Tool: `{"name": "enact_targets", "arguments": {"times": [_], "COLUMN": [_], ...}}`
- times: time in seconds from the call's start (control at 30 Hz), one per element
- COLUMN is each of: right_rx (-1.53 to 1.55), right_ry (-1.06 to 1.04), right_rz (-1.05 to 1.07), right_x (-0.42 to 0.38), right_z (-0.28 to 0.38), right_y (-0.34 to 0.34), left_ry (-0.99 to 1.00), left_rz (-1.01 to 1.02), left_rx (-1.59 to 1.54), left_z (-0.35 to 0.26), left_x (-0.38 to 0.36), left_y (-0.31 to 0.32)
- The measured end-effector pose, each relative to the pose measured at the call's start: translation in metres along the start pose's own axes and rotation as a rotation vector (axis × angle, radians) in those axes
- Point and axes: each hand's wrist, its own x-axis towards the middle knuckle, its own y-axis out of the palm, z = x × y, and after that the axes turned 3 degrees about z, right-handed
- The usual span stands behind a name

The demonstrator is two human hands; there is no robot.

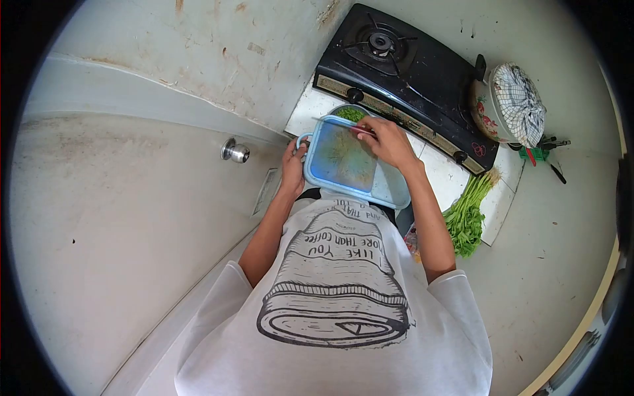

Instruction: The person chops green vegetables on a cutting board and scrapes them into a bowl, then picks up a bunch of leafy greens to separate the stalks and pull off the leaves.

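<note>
A light blue cutting board (389,188) with a stained surface is held in front of my shirt, its far edge against a bowl. My left hand (292,165) is closed on its left side, by the loop handle (302,140). Over the board, my right hand (389,143) grips a knife (360,131) by its dark red handle. The thin blade points left along the board's far edge. Just beyond that edge, chopped greens (350,114) fill the bowl (337,109), which is partly hidden by the board.
A black two-burner gas stove (422,72) stands beyond the board on a white tiled counter (439,165). On its right sits a flowered pot (485,112) topped by a checked cloth (518,99). Leafy greens with roots (469,221) lie at right. A door knob (235,151) juts out at left.
</note>
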Motion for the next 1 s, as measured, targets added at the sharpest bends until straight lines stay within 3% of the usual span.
{"name": "enact_targets", "arguments": {"times": [0.13,0.23,0.33,0.43,0.53,0.63,0.77,0.97,1.0], "right_rx": [-0.189,0.041,0.284,0.245,0.018,0.04,0.063,0.068,0.04], "right_ry": [0.209,0.124,-0.053,-0.084,0.075,0.233,0.221,0.528,0.467], "right_rz": [-0.016,-0.118,-0.046,-0.006,-0.135,-0.245,-0.343,-0.381,-0.466], "right_x": [0.002,-0.009,-0.022,-0.028,-0.027,-0.028,-0.048,-0.113,-0.127], "right_z": [-0.02,-0.018,-0.015,-0.032,-0.042,-0.052,-0.066,-0.089,-0.102], "right_y": [0.007,0.011,0.016,0.022,0.017,0.017,0.018,0.004,0.012], "left_ry": [-0.007,-0.035,-0.045,-0.05,-0.077,-0.074,-0.054,-0.067,-0.079], "left_rz": [-0.019,-0.054,-0.051,-0.043,-0.041,-0.019,-0.057,-0.035,-0.024], "left_rx": [-0.014,-0.034,-0.048,-0.046,-0.042,-0.031,-0.061,-0.016,0.0], "left_z": [-0.002,-0.005,0.001,0.006,0.008,0.007,0.004,0.014,0.02], "left_x": [-0.004,-0.005,0.002,0.006,0.004,0.002,-0.001,0.004,0.005], "left_y": [0.003,0.005,-0.003,-0.008,-0.009,-0.008,0.001,0.012,0.014]}}
